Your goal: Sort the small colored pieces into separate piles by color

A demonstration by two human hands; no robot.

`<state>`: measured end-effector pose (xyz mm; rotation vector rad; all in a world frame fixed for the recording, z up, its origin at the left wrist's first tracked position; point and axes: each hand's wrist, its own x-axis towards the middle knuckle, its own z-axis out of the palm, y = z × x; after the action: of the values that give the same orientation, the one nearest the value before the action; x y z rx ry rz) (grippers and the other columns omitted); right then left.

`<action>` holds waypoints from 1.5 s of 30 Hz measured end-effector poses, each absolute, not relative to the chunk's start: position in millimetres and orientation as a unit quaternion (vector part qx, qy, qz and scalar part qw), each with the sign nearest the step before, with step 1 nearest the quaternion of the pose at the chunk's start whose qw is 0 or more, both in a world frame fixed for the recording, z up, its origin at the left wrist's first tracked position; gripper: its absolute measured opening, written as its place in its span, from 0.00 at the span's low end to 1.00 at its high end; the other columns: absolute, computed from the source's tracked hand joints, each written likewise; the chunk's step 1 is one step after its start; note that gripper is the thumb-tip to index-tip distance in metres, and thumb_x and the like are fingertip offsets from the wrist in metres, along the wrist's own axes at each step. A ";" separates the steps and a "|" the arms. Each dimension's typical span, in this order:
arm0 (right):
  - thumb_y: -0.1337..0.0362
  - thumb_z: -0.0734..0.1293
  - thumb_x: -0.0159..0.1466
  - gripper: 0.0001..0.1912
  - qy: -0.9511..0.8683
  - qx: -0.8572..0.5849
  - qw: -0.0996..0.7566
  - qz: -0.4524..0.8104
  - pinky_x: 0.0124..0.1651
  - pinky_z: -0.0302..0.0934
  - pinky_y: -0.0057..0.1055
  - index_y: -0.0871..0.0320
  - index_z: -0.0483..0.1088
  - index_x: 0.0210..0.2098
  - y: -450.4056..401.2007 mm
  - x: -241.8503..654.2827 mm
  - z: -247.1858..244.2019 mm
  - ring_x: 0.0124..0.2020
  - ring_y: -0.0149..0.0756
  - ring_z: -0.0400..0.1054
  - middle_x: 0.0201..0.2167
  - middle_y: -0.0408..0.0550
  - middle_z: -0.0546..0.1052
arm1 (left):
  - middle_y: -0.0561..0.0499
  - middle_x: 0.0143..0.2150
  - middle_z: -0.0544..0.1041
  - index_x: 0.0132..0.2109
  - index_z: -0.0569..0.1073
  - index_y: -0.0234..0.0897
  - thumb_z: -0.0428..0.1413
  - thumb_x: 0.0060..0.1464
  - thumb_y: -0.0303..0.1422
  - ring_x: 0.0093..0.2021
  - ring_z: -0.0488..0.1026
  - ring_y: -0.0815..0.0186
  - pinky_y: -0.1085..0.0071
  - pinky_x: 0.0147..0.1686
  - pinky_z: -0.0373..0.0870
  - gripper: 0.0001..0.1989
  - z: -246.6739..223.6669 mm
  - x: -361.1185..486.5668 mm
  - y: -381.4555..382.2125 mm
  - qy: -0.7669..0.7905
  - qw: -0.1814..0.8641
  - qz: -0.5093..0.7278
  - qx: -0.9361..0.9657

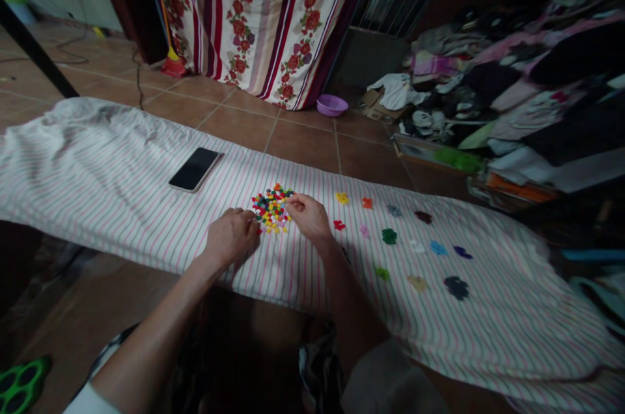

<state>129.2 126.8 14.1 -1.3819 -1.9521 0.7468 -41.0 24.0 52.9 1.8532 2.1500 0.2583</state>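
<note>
A mixed pile of tiny coloured pieces (271, 209) lies on a striped cloth (146, 206). At the pile's left edge rests my left hand (232, 235), its fingers curled in; whatever is in them is hidden. My right hand (308, 213) is at the pile's right side with thumb and fingers pinched together, and anything between them is too small to name. Right of it lie small groups sorted by colour, among them yellow pieces (342, 198), orange pieces (366, 203), red pieces (338, 225), dark green pieces (389, 236), light blue pieces (438, 248) and dark grey pieces (456, 288).
A phone (195, 170) lies on the cloth left of the pile. Beyond the cloth's far edge are a tiled floor (303, 140), a purple basin (332, 105), a flowered curtain (266, 17) and a broom (173, 64). Clothes (488, 75) are heaped at the right.
</note>
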 end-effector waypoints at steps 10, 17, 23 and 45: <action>0.60 0.65 0.56 0.07 -0.681 -0.525 0.371 0.349 0.40 0.68 0.31 0.55 0.74 0.31 127.1 134.0 12.2 0.34 0.36 0.75 0.29 0.44 0.79 | 0.44 0.46 0.77 0.48 0.75 0.38 0.43 0.63 0.38 0.49 0.72 0.60 0.66 0.45 0.68 0.18 46.8 -43.0 24.8 0.750 0.135 0.083 0.642; 0.59 0.66 0.55 0.07 -0.662 -0.504 0.404 0.381 0.40 0.68 0.31 0.55 0.72 0.31 132.0 149.6 7.3 0.34 0.35 0.75 0.30 0.43 0.78 | 0.46 0.47 0.78 0.47 0.76 0.39 0.42 0.63 0.38 0.49 0.73 0.61 0.66 0.46 0.68 0.19 41.0 -47.9 23.3 0.742 0.123 0.088 0.654; 0.59 0.68 0.52 0.09 -0.611 -0.517 0.443 0.404 0.33 0.65 0.28 0.56 0.70 0.32 136.2 184.8 15.4 0.29 0.32 0.71 0.25 0.40 0.75 | 0.46 0.48 0.77 0.48 0.75 0.38 0.42 0.63 0.38 0.50 0.73 0.61 0.67 0.47 0.68 0.19 38.2 -49.1 22.8 0.736 0.114 0.089 0.661; 0.57 0.68 0.50 0.19 -0.488 -0.634 0.538 0.264 0.41 0.67 0.37 0.60 0.77 0.38 142.1 349.0 3.1 0.35 0.39 0.72 0.32 0.50 0.79 | 0.45 0.44 0.77 0.46 0.77 0.40 0.38 0.60 0.44 0.46 0.73 0.57 0.66 0.44 0.67 0.25 34.9 -46.1 32.1 0.738 0.095 0.047 0.666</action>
<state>349.0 142.1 3.1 -1.5096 -1.1616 0.6287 -46.1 32.1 34.9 1.9749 2.1877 0.1384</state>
